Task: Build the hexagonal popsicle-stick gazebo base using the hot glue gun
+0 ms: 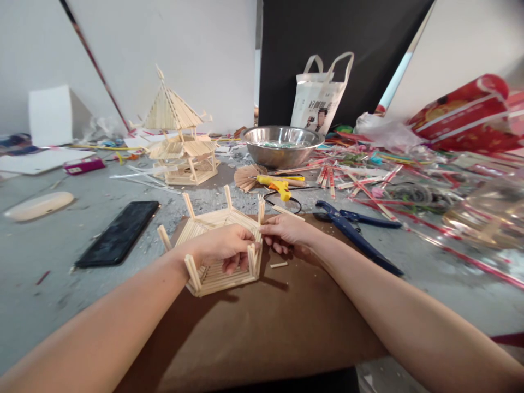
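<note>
A six-sided base of pale wooden sticks (pixel 223 281), with paired upright posts at its corners, rests on a brown board (pixel 311 322). Reaching over its floor, my left hand (pixel 235 245) has curled fingers near the right rim, between two posts. Just outside that rim is my right hand (pixel 284 232), its thumb and fingers pinched together close to the left fingertips. Whatever lies between the fingers of either hand is too small or hidden to make out. A short cut stick (pixel 279 265) lies on the board below my right hand.
Behind the base stand a stick pavilion (pixel 180 142) and a metal bowl (pixel 282 144). A yellow glue gun (pixel 280 188) and blue-handled cutters (pixel 356 234) lie beyond and right of my hands. A black phone (pixel 118 234) is at left; red-and-white strips (pixel 368 180) clutter the right.
</note>
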`<state>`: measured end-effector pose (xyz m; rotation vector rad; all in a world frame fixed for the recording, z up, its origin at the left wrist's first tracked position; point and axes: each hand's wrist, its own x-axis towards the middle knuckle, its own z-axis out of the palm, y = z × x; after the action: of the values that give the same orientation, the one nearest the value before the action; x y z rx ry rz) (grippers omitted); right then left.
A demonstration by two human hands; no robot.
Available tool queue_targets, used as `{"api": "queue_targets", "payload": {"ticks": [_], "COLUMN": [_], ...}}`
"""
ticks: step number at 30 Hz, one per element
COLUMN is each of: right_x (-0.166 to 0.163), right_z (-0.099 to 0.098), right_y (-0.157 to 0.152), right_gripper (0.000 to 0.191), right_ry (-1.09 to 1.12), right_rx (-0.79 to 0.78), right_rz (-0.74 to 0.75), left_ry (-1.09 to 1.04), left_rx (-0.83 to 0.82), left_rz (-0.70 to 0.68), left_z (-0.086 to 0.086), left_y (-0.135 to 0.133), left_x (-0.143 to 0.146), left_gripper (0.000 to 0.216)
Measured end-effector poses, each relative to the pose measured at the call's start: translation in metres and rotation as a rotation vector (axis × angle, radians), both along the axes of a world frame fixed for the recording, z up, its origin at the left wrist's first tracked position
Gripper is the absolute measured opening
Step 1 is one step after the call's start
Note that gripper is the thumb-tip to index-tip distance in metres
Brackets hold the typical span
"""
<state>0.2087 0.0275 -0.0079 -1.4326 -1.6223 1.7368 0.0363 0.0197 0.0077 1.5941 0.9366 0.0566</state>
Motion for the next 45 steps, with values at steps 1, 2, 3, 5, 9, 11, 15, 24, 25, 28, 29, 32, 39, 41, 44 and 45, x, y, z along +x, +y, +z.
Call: {"api": "queue_targets", "payload": {"ticks": [1, 2, 3, 5, 9, 11, 15, 24, 25, 28, 29, 32, 39, 41, 44, 45], "right_x": [0.0001, -0.0001, -0.0004, -0.0013, -0.0025, -0.0023, -0.0016, -0.0025, -0.0023, -0.0013, -0.0010, -0.0006, -0.0022, -0.0020, -0.0004, 0.0006], "right_z": [-0.0008, -0.0012, -0.0012, 0.0001, 0.0035, 0.0040, 0.0043, 0.0076, 0.0068, 0.0034, 0.0024, 0.0011, 0.0041, 0.0034, 0.0029, 0.0031], "right_y": [0.0004, 0.0006, 0.0006, -0.0002, -0.0030, -0.0040, -0.0041, -0.0047, -0.0044, -0.0030, -0.0025, -0.0021, -0.0039, -0.0037, -0.0033, -0.0032], "right_gripper": [0.025, 0.026, 0.026, 0.026, 0.026, 0.027, 0.026, 0.031, 0.030, 0.031, 0.031, 0.033, 0.033, 0.033, 0.032, 0.031], "right_ry": [-0.003, -0.005, -0.006, -0.005, 0.022, 0.034, 0.034, 0.038, 0.047, 0.050, 0.044, 0.031, 0.021, 0.028, 0.040, 0.037], "right_rx": [0.004, 0.008, 0.009, 0.005, -0.014, -0.020, -0.032, -0.084, -0.084, -0.082, -0.081, -0.075, -0.071, -0.063, -0.069, -0.068], "right_rz": [0.006, 0.013, 0.017, 0.018, 0.017, 0.011, 0.010, -0.002, -0.007, 0.002, 0.008, 0.011, -0.004, -0.003, 0.019, 0.029], "left_ry": [0.001, 0.004, 0.006, 0.010, 0.016, 0.018, 0.064, 0.120, 0.124, 0.111, 0.103, 0.091, 0.071, 0.081, 0.093, 0.093], "left_rx": [0.004, 0.006, 0.006, 0.002, -0.008, -0.021, -0.052, -0.043, -0.035, -0.033, -0.039, -0.057, -0.079, -0.073, -0.061, -0.064], "left_rz": [-0.001, -0.003, -0.004, 0.005, 0.036, 0.057, 0.098, 0.136, 0.133, 0.123, 0.126, 0.130, 0.124, 0.120, 0.106, 0.108], "left_z": [-0.0003, -0.0006, -0.0009, -0.0013, -0.0016, -0.0011, 0.0008, 0.0071, 0.0071, 0.0052, 0.0043, 0.0026, 0.0002, -0.0002, 0.0005, 0.0009], "left_y": [0.0000, -0.0001, -0.0002, -0.0004, -0.0008, -0.0011, -0.0018, -0.0043, -0.0042, -0.0031, -0.0027, -0.0017, -0.0003, 0.0001, -0.0001, -0.0003], "left_x": [0.0001, 0.0001, 0.0002, 0.0004, 0.0018, 0.0030, 0.0055, 0.0087, 0.0087, 0.0084, 0.0082, 0.0077, 0.0064, 0.0063, 0.0064, 0.0064], "left_gripper": [0.024, 0.024, 0.023, 0.021, 0.026, 0.026, 0.024, 0.029, 0.030, 0.031, 0.030, 0.028, 0.032, 0.033, 0.034, 0.034]}}
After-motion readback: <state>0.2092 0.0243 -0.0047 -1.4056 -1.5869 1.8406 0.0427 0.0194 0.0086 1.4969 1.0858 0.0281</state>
